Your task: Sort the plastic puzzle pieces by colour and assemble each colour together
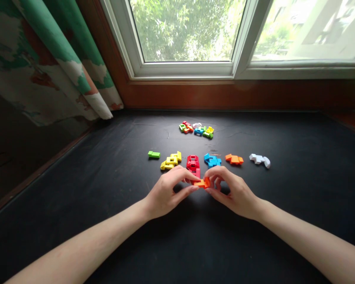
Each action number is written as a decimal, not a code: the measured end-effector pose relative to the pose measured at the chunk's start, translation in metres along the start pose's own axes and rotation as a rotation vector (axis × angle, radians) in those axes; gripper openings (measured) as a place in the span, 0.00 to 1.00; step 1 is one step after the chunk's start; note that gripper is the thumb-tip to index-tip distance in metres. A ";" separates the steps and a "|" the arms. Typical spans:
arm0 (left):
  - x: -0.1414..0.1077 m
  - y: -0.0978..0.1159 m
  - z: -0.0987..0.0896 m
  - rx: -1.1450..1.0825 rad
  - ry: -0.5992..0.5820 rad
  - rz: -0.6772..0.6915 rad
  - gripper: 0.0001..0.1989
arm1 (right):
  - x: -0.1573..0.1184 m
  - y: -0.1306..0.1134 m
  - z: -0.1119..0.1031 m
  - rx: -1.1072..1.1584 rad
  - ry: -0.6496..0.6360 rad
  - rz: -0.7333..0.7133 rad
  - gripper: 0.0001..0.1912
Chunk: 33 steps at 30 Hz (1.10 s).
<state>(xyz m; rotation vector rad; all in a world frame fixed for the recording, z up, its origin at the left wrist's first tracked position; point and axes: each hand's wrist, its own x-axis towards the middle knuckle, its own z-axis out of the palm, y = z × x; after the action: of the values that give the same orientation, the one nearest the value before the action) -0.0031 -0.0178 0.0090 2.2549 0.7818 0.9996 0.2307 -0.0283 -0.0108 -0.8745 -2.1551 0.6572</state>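
Note:
Between my two hands is a small orange plastic toy piece (200, 184), pinched at both ends above the black tabletop. My left hand (174, 185) grips its left end between thumb and fingers. On the other side, my right hand (229, 189) pinches the right end, where a part stands up; whether this is a separate piece I cannot tell. Just beyond the fingertips lie red pieces (193, 161), partly hidden by my left hand. Blue pieces (212, 160) rest past my right hand, and yellow pieces (171, 159) past my left.
A green piece (154, 154) lies left in the row, with orange pieces (234, 159) and white pieces (259, 159) to the right. Farther back sits a mixed-colour pile (198, 129). The black table (106, 236) reaches the window frame (183, 71); a curtain (77, 71) hangs at left.

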 end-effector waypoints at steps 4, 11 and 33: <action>-0.001 -0.001 0.000 0.003 0.008 0.023 0.05 | 0.001 -0.001 -0.001 0.005 -0.011 0.013 0.10; -0.001 -0.003 0.001 -0.001 -0.006 0.013 0.06 | 0.000 -0.002 -0.001 -0.004 -0.014 0.003 0.09; -0.002 -0.001 0.000 -0.026 -0.026 -0.020 0.09 | 0.003 -0.005 -0.003 -0.025 0.010 -0.047 0.10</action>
<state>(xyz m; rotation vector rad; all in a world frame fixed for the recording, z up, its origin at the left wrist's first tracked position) -0.0041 -0.0181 0.0072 2.2289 0.7745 0.9638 0.2296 -0.0287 -0.0048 -0.8360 -2.1729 0.6022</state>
